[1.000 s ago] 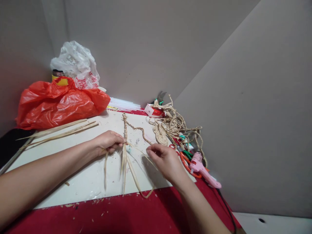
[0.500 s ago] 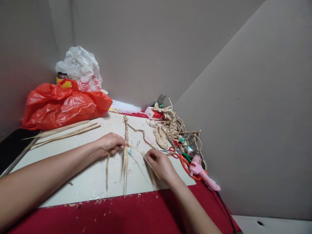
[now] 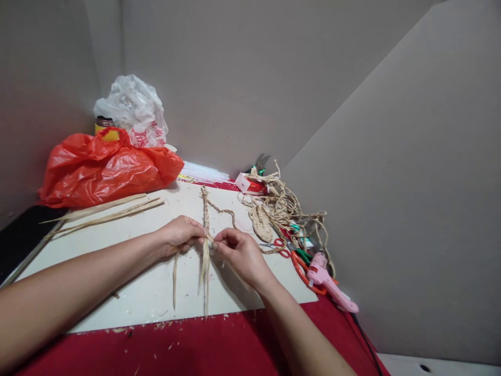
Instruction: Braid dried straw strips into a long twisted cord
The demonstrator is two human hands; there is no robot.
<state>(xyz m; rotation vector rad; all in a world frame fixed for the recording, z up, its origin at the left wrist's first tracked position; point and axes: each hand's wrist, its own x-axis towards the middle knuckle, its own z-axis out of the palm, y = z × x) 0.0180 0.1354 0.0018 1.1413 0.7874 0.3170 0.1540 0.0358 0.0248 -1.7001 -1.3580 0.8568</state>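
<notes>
Hands (image 3: 182,233) (image 3: 241,255) close together in pinch grips at the braid (image 3: 205,213).

Only low scraps (image 3: 117,330) are lying along the near edge of the counter (image 3: 195,355), leaving room for passing. The red bag (image 3: 105,175) is blocking the far left corner; tangled rope (image 3: 287,201) and a pink glue gun (image 3: 332,288) are crowding the right edge. The left hand (image 3: 182,232) and right hand (image 3: 242,256) are obstructing the middle.
</notes>
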